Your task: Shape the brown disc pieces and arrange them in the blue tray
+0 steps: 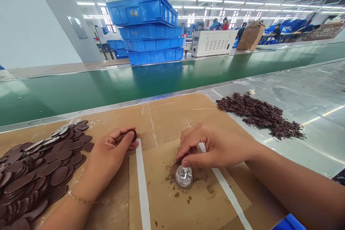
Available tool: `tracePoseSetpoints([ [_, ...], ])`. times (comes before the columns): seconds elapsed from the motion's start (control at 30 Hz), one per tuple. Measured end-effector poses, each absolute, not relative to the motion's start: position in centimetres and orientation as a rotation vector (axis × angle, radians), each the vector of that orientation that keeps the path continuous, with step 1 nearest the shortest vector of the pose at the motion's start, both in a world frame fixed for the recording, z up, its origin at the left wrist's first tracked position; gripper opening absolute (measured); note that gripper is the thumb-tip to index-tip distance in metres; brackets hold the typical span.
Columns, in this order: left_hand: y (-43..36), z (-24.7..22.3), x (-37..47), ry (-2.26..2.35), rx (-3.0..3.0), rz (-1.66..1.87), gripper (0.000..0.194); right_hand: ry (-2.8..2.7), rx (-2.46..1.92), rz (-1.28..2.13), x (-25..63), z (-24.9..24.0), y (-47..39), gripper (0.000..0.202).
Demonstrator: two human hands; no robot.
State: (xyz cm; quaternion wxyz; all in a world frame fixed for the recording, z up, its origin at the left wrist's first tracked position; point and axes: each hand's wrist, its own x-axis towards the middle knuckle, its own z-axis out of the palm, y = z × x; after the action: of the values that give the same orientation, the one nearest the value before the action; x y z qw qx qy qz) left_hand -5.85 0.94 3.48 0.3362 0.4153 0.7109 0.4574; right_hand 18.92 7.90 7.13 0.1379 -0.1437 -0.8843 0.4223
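Observation:
Between the thumb and fingers of my left hand (111,154) is a dark brown oval piece (133,135), held above the brown paper near a white tape strip. My right hand (206,147) is closed, thumb and fingertips together, just above and touching or nearly touching a small clear round dish (184,176). What those fingers pinch is too hidden to make out. Dark crumbs and wet spots surround the dish on a taped brown sheet (161,201). A large heap of flat brown ovals (54,161) lies to the left of my left hand.
A pile of dark, shredded scraps (260,115) lies at the right on the grey table (318,115). Beyond the work surface runs a green conveyor belt (113,90). Stacked blue crates (156,43), a white machine (214,43) and a brown sack (251,36) stand behind it. People sit farther back.

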Motion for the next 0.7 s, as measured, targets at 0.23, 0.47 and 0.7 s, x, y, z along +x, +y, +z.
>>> tracePoseSetpoints([
  [0.23, 0.98, 3.46, -5.79, 1.851, 1.074, 1.203, 0.035, -2.574, -0.419, 1.217, 19.0, 7.01, 7.76, 0.018],
  [0.47, 0.93, 3.93, -5.47, 1.87, 1.086, 1.186, 0.035, -2.575, -0.44, 1.232, 19.01, 6.98, 7.83, 0.017],
  [0.7, 0.92, 4.07, -5.3, 1.888, 1.073, 1.191, 0.034, -2.547, -0.451, 1.234, 19.14, 7.09, 7.98, 0.017],
])
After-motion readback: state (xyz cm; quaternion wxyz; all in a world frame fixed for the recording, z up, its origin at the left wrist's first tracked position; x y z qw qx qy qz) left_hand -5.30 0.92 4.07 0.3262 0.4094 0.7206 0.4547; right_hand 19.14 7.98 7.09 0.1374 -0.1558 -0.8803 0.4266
